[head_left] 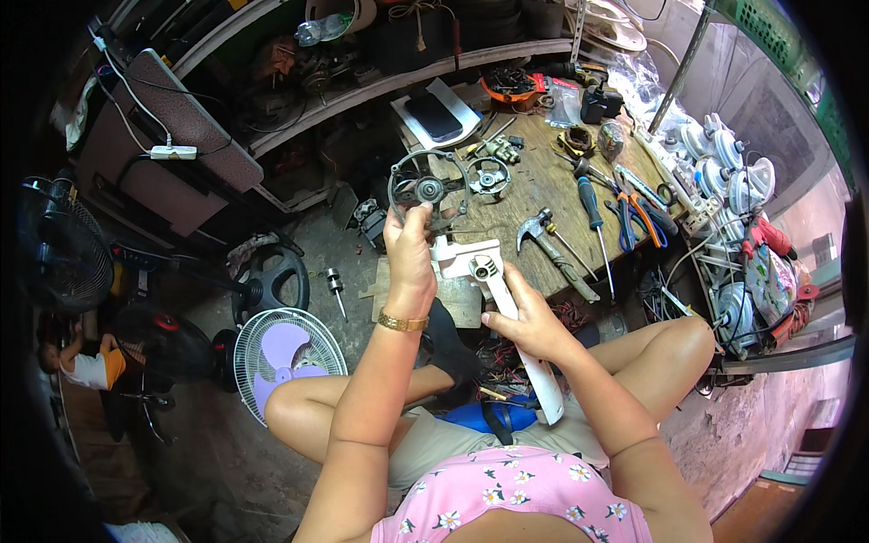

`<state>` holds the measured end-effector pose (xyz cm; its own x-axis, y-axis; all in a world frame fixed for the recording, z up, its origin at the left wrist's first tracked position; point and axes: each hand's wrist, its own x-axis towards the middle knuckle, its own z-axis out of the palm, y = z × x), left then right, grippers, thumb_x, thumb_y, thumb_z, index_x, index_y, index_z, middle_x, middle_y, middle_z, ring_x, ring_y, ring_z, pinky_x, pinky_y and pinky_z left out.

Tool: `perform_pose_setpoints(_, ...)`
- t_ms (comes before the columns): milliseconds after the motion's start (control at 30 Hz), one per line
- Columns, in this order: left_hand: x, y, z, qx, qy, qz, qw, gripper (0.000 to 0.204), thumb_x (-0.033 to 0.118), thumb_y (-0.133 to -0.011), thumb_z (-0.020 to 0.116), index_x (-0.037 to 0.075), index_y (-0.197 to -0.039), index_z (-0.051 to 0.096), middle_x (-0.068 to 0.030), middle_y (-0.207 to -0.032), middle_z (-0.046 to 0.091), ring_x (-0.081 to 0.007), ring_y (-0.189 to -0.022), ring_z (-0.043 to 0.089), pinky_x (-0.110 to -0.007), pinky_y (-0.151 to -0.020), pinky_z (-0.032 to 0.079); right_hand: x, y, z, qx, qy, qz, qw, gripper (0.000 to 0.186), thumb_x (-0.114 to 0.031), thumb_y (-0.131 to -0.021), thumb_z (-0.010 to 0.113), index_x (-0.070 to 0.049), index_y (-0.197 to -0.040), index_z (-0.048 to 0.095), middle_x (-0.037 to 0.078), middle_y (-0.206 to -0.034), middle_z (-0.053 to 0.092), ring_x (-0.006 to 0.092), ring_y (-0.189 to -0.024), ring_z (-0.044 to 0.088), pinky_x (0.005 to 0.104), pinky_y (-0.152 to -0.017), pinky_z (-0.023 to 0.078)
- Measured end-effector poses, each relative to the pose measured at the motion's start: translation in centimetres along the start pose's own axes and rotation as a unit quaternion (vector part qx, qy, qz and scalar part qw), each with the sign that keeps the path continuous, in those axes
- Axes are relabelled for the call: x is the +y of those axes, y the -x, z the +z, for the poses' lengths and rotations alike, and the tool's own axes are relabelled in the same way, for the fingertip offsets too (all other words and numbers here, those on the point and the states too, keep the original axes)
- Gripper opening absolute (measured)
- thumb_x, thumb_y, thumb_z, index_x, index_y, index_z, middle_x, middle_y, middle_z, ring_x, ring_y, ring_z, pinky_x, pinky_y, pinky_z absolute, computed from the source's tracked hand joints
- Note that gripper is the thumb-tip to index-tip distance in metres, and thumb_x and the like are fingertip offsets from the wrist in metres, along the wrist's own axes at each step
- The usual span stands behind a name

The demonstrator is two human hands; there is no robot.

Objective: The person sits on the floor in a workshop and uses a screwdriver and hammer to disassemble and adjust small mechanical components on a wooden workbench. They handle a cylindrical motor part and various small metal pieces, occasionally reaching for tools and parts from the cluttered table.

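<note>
My left hand [405, 237] grips a round grey metal housing [428, 188] with a hub in its middle, lifted at the near-left edge of the wooden workbench [534, 204]. My right hand [520, 317] is wrapped round a long white plastic stand piece [543, 389], whose jointed upper end [480, 258] lies just below the housing. A smaller metal bracket [489, 178] rests on the bench beside the housing. To the right lie a claw hammer [549, 249], a blue screwdriver [590, 204] and orange-handled pliers [643, 217].
A fan with purple blades [282, 348] is on the floor at left, near another person [80, 357]. A loose screwdriver [336, 294] lies on the floor. Shelves [353, 81] run behind; a phone [433, 116] sits at the bench's back, piled clear plastic parts [733, 167] at right.
</note>
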<state>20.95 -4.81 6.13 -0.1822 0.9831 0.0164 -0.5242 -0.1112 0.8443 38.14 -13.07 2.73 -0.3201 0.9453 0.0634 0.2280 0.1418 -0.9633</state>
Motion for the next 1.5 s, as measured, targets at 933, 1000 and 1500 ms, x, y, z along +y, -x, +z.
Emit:
perform_pose_setpoints(933, -1.9, 0.6, 0.2, 0.021, -0.153, 0.055, 0.986, 0.023, 0.025, -0.090, 0.064, 0.006, -0.101, 0.057, -0.0066, -0.084, 0.067, -0.0125, -0.055, 0.059, -0.022, -0.044, 0.044, 5.6, -1.9, -3.9, 0.055, 0.177, -0.128, 0.974, 0.047, -0.038, -0.085, 0.061, 0.003, -0.108, 0.056, 0.026, -0.111, 0.050, 0.0443, -0.100, 0.052, 0.0512, -0.090, 0.043)
perform_pose_setpoints(1000, -1.2, 0.9, 0.3, 0.023, -0.146, 0.064, 0.987, 0.023, 0.025, -0.091, 0.062, 0.004, -0.100, 0.057, -0.0084, -0.084, 0.067, -0.0152, -0.055, 0.061, -0.022, -0.043, 0.044, 7.7, -5.2, -8.0, 0.255, 0.363, -0.006, 0.896, 0.028, -0.020, -0.083, 0.060, 0.002, -0.099, 0.056, 0.025, -0.102, 0.052, 0.0395, -0.082, 0.059, 0.0486, -0.073, 0.051)
perform_pose_setpoints(1500, -11.7, -3.9, -4.7, -0.053, -0.157, -0.232, 0.958, 0.046, 0.046, -0.092, 0.055, 0.008, -0.116, 0.045, -0.0072, -0.101, 0.059, -0.0171, -0.071, 0.062, -0.030, -0.054, 0.056, 12.5, -5.5, -17.0, 0.329, 0.188, 0.148, 0.914, 0.027, -0.017, -0.087, 0.060, 0.002, -0.103, 0.049, 0.019, -0.082, 0.065, 0.0300, -0.071, 0.067, 0.0390, -0.062, 0.055)
